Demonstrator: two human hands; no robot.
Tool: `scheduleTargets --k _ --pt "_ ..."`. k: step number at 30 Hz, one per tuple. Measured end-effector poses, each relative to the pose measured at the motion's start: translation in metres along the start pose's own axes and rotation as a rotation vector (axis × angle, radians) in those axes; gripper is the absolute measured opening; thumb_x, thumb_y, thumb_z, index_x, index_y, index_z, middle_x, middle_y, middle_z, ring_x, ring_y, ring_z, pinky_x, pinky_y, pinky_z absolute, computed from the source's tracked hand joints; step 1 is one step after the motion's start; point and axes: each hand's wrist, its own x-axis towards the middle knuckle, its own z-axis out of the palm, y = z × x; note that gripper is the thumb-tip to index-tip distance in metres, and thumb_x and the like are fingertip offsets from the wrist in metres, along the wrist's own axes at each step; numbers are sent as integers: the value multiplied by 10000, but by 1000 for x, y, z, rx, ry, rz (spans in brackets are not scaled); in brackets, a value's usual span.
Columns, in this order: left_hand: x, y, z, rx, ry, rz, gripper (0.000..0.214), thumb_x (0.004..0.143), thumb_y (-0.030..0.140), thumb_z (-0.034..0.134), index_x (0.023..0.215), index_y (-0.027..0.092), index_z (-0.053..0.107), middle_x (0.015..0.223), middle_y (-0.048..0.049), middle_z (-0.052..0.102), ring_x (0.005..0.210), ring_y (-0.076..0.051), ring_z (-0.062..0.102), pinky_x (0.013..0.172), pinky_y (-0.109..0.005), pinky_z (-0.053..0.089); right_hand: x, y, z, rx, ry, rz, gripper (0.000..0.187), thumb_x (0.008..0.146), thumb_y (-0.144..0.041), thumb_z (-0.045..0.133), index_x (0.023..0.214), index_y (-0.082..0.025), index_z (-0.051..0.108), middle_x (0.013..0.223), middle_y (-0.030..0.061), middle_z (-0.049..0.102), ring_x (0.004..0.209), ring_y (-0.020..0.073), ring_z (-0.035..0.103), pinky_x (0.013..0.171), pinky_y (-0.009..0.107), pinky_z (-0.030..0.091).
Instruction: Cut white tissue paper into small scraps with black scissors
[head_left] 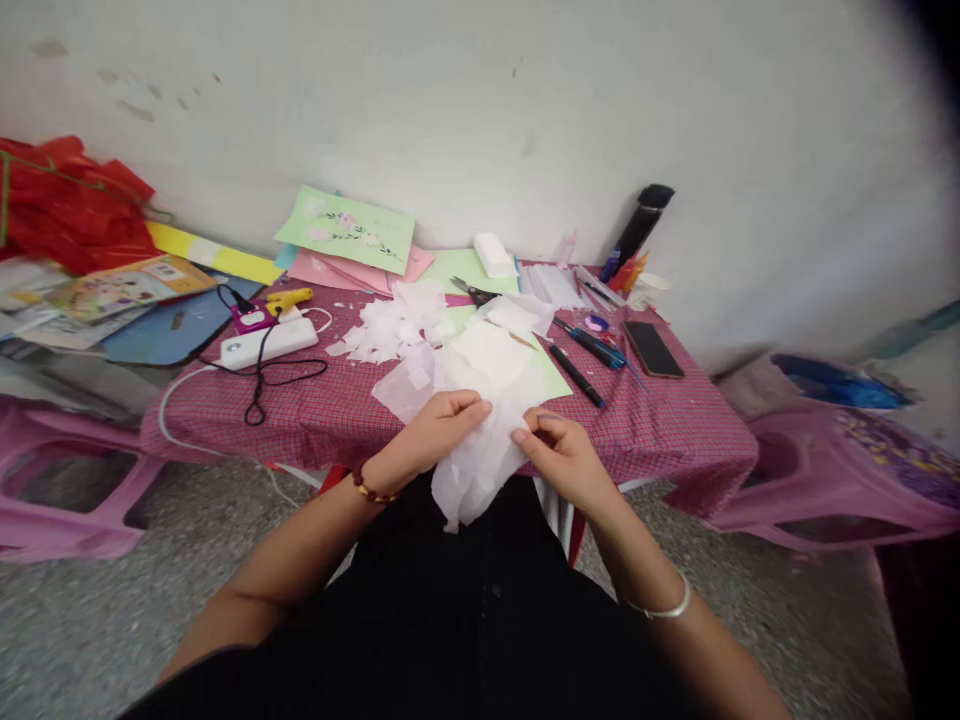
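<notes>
A thin white sheet of tissue paper point(480, 465) hangs over the table's front edge, between both hands. My left hand point(442, 425) pinches its upper left side between thumb and fingers. On the opposite side my right hand point(559, 450) pinches the same sheet. More white tissue, partly folded point(491, 355), lies just beyond the hands on a green paper point(551, 375). Torn white scraps point(397, 325) are heaped to the left of it. Scissors point(476, 292) with dark handles rest behind the tissue.
A checked cloth covers the table point(352, 405). On the left lie a white power strip point(270, 343) and a yellow glue gun point(289, 298). A green card with flowers point(349, 230) leans at the back. Pens point(577, 375) and a phone point(653, 349) lie right.
</notes>
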Motion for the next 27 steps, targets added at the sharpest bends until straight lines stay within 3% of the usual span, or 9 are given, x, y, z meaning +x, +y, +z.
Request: scheduleTargets --k 7,13,21,25,27 --pt "-3 6 -4 129 144 125 401 890 425 494 612 189 327 597 58 261 533 -75 253 477 -229 194 3 8 -13 54 -49 93 326 860 -408 603 624 -212 492 640 -30 420 575 133 403 533 276 317" --pt "-10 9 4 477 52 346 383 943 318 443 609 180 316 587 52 309 556 -84 316 530 -243 233 1 1 -1 6 -41 83 137 833 -326 618 807 -201 569 715 -24 492 607 136 458 556 267 364" --pt "-14 6 9 858 -120 722 321 979 250 429 677 156 482 692 -4 499 670 -117 473 628 -244 366 2 4 2 -46 142 62 331 866 -295 503 555 -219 419 579 -47 398 538 121 403 522 263 317" --pt "-11 4 8 917 -99 753 336 989 257 406 696 147 527 721 -26 536 689 -123 505 642 -238 402 2 1 1 5 121 62 97 814 -276 562 765 -195 585 701 -22 513 578 128 481 522 252 376" --pt "-11 5 8 914 -100 744 336 993 254 393 708 147 534 730 -29 547 702 -123 516 660 -236 417 1 -2 2 9 114 34 89 795 -255 588 850 -191 616 781 3 571 633 140 535 562 258 419"
